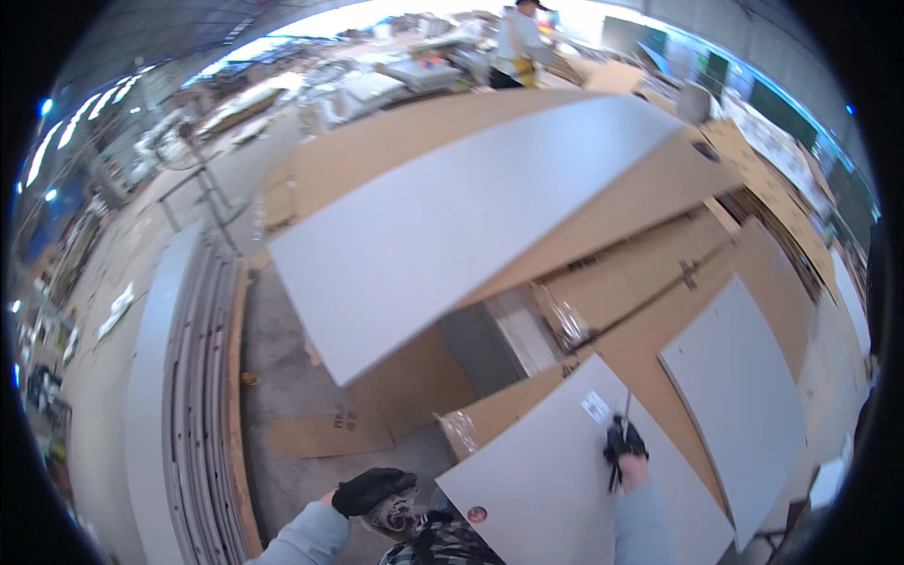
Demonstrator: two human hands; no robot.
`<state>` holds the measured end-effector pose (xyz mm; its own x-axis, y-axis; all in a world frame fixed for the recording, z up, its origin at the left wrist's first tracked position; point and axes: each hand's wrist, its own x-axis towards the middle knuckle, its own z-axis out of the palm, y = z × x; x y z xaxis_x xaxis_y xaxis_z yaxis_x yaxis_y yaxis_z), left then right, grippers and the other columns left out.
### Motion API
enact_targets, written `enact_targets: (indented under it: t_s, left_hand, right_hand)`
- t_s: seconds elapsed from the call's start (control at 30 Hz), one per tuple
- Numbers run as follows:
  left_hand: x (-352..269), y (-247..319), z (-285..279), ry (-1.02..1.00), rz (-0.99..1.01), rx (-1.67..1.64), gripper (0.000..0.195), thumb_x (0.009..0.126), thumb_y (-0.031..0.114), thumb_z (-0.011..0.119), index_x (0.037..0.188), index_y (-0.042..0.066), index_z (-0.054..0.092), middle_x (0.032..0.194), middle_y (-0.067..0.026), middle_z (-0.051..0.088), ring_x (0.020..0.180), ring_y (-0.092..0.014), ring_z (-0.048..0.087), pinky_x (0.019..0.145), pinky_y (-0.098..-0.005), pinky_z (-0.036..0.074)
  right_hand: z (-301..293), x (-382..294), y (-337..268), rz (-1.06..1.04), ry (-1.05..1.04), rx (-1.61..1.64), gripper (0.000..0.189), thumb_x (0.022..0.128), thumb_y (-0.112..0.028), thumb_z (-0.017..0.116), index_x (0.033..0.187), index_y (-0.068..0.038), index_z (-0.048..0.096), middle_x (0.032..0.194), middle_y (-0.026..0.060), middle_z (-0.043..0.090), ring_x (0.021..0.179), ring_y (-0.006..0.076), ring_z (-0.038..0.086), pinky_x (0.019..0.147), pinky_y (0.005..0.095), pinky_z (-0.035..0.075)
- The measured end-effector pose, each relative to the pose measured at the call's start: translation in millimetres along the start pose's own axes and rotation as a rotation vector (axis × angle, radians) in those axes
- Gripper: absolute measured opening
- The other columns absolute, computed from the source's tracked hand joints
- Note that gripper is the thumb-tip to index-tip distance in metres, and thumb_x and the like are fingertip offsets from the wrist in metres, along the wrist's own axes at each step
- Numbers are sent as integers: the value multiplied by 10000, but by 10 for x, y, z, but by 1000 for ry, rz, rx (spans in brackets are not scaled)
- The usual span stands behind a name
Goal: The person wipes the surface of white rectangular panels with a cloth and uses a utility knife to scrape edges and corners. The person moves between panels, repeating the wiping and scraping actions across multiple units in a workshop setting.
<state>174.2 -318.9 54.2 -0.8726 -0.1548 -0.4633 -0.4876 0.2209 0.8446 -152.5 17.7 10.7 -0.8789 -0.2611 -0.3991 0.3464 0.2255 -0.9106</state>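
Note:
In front of me a light grey panel [558, 466] lies at an angle, with a printed label [597, 407] near its far corner and a round reddish sticker [477, 514] by its left edge. My right hand [625, 445], in a black glove, is over this panel beside the label. It grips a slim pointed tool [628, 406] whose exact kind I cannot tell. Left of the panel is my left hand [374, 491], also black-gloved, closed around a crumpled greyish wad [394, 514], cloth or film. A checked garment shows below it.
A long pale panel [452, 219] rests across cardboard ahead. Another grey panel [741, 395] lies to the right on cardboard [664, 367]. Panels stacked on edge [201, 381] stand at left. Flattened cardboard [332, 434] covers part of the floor. A person [519, 49] stands at the back.

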Motion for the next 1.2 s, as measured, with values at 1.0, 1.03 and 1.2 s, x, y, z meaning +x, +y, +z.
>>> enact_targets:
  t_s: [1.0,1.03,1.2]
  left_hand:
    - [3750,3671,435,352,1017,-922,365,948,445,529,965,81,549,969,-89,587,919,-265,576,857,-434,467]
    - [3766,3624,503,704,945,-594,430,930,455,556,1073,50,554,1050,-114,592,984,-279,574,902,-412,462]
    - [3832,2455,1236,997,640,338,799,801,360,725,1397,-17,347,1415,-236,397,1325,-369,353,1103,-435,277]
  right_hand:
    - [-1291,-2170,757,508,288,711,509,940,-431,485,1380,-188,402,666,165,619,517,314,587,480,455,492]
    - [-1368,-2141,710,557,292,736,495,972,-454,408,1402,-208,389,661,158,616,495,302,576,461,444,482]
    - [-1849,-1862,609,346,367,259,521,991,-493,379,1397,-171,426,609,36,564,457,158,530,412,316,448]
